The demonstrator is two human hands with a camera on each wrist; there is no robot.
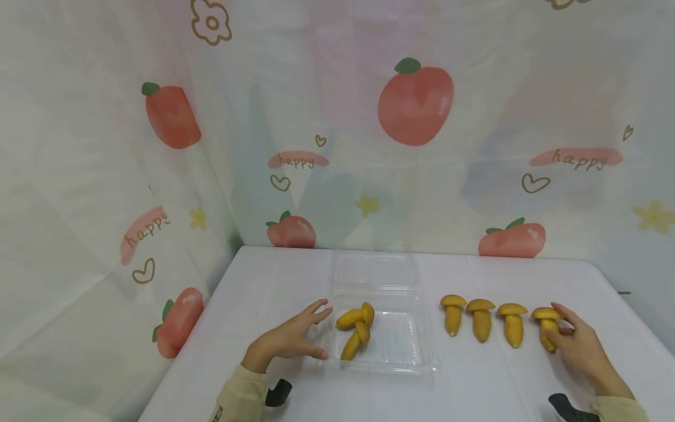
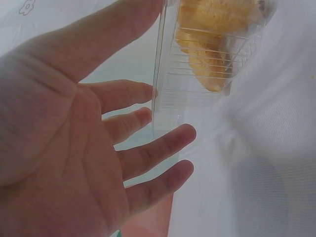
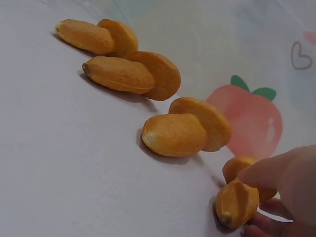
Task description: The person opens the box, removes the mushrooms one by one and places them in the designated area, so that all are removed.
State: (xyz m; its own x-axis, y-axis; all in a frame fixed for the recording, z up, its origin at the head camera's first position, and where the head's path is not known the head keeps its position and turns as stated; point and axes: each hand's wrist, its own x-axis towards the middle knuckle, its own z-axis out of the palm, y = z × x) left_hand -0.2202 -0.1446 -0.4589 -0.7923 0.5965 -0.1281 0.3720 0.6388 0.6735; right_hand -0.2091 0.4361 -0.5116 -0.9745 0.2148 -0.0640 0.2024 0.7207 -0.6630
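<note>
A clear plastic clamshell box (image 1: pixel 403 340) stands in the middle of the table, its lid (image 1: pixel 374 272) folded back. Two yellow-brown mushrooms (image 1: pixel 348 319) lie crossed inside, at its left. My left hand (image 1: pixel 287 341) is spread at the box's left side, thumb and fingers extended by the rim; the left wrist view shows fingertips at the clear wall (image 2: pixel 159 74). To the right, my right hand (image 1: pixel 582 354) pinches the rightmost mushroom (image 1: pixel 546 325) of a row, the thumb on its near side and fingers behind. That mushroom still appears down on the table (image 3: pixel 237 202).
Three more mushrooms, left (image 1: pixel 453 316), middle (image 1: pixel 481 322) and right (image 1: pixel 513 328), lie between the box and my right hand, caps toward the back. A white cloth (image 1: pixel 464 387) covers the table. Behind and at the left hangs a printed fabric backdrop (image 1: pixel 343 88).
</note>
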